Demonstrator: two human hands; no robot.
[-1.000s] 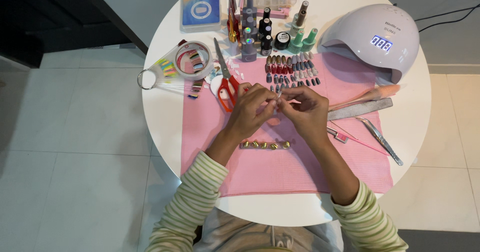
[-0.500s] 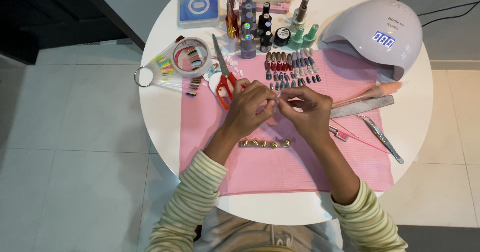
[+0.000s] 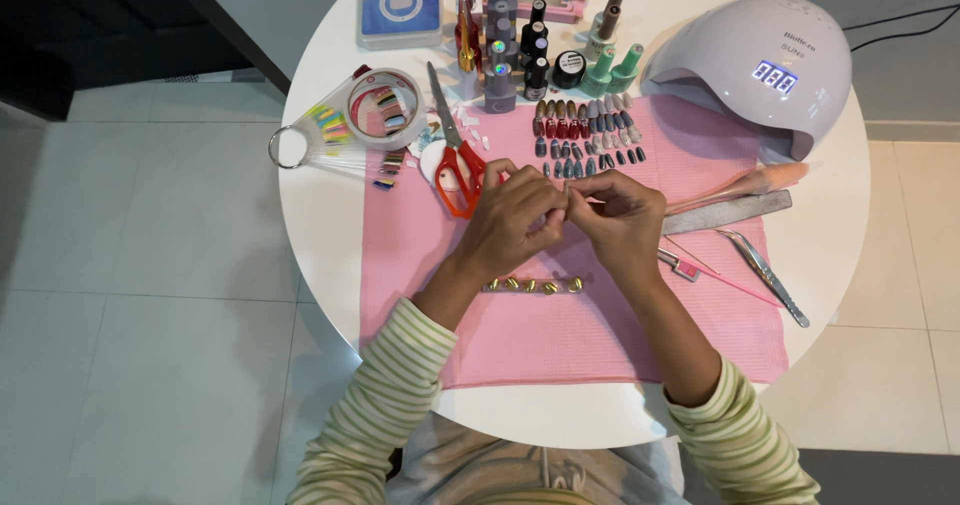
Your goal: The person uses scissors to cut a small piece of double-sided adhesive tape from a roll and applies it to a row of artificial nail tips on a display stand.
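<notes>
My left hand (image 3: pixel 515 223) and my right hand (image 3: pixel 622 220) meet over the middle of a pink mat (image 3: pixel 520 340) on a round white table (image 3: pixel 320 225). Their fingertips pinch together around something very small at about the middle; what it is cannot be made out. Just below the hands lies a short row of gold-tipped false nails (image 3: pixel 533 286). Above them are rows of painted false nails (image 3: pixel 588 137) in red, grey and dark shades. Red-handled scissors (image 3: pixel 458 170) lie left of my left hand.
A white nail lamp (image 3: pixel 760 70) with a lit display sits at the top right. Several polish bottles (image 3: pixel 530 50) stand at the back. A nail file (image 3: pixel 727 213), tweezers (image 3: pixel 765 275), a tape roll (image 3: pixel 388 109) and a colour swatch ring (image 3: pixel 318 141) lie around.
Both hands stay together at the mat's middle; fingers shift only slightly. The view has drifted a little.
</notes>
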